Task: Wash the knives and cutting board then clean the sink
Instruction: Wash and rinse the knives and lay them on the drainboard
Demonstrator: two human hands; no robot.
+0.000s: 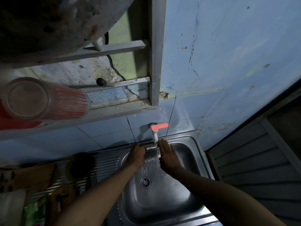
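Sink (pixel 192 207) is right below, basin wet. Cutting board (pixel 32 176) and a knife (pixel 88 181) sit on the drainboard to its left. Further in, left hand (pixel 136 154) curls over the back rim, right hand (pixel 167 154) flat, fingers straight, under the running tap (pixel 155 136).

Under the running tap (pixel 155 133), the left hand (pixel 136 155) grips the sink (pixel 199 154) at its back rim; the right hand (pixel 168 154) lies flat in the water.
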